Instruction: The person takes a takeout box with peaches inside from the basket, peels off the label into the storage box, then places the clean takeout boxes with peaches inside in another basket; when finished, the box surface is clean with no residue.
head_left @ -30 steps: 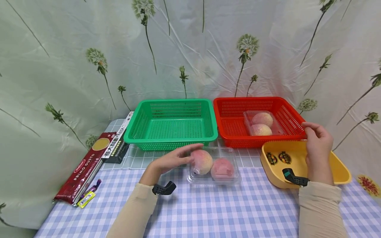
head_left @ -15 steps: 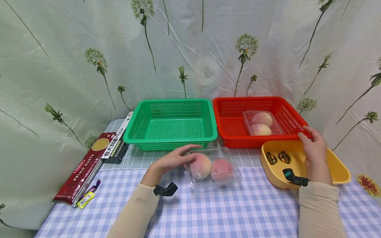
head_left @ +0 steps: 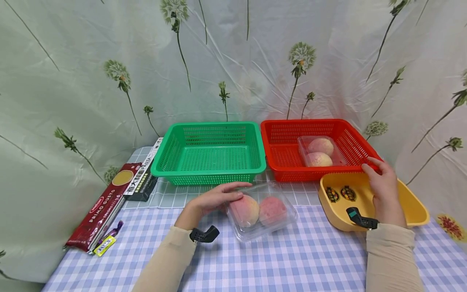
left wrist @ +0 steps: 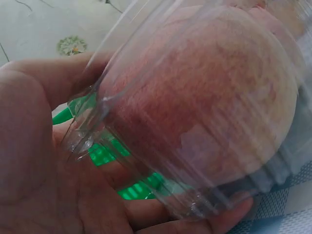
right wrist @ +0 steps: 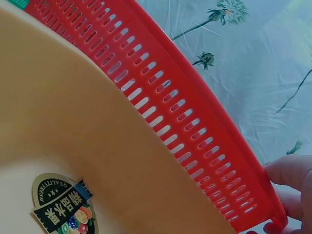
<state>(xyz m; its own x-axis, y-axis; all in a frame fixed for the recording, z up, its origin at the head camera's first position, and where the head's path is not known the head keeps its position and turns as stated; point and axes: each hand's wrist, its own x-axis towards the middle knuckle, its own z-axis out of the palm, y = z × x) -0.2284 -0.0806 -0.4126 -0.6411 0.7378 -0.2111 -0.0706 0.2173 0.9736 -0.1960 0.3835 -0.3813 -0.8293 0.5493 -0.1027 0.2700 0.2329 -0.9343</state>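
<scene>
My left hand [head_left: 215,198] grips the left end of a clear plastic clamshell box [head_left: 248,233] that holds two peaches. In the left wrist view the thumb and fingers lie around the box's end, and one large pink-yellow peach [left wrist: 204,97] shows through the plastic. The box sits turned at an angle over the checked cloth. My right hand [head_left: 383,186] pinches the front right corner of the red basket [head_left: 292,174]; the right wrist view shows thumb and fingers at the basket's rim [right wrist: 214,107]. Inside the red basket is another clear box of two peaches [head_left: 320,152].
A green basket [head_left: 209,176] stands left of the red one. The yellow bin [head_left: 337,213] with fruit stickers lies under my right forearm. At the left are a red spaghetti pack [head_left: 106,207], a black pasta box [head_left: 144,182] and small wrapped sweets [head_left: 106,245]. A curtain [head_left: 219,61] hangs behind.
My left hand has taken hold of the peach box and turned it, its near left corner coming toward me. My right hand has moved slightly left and down along the red basket's corner.
</scene>
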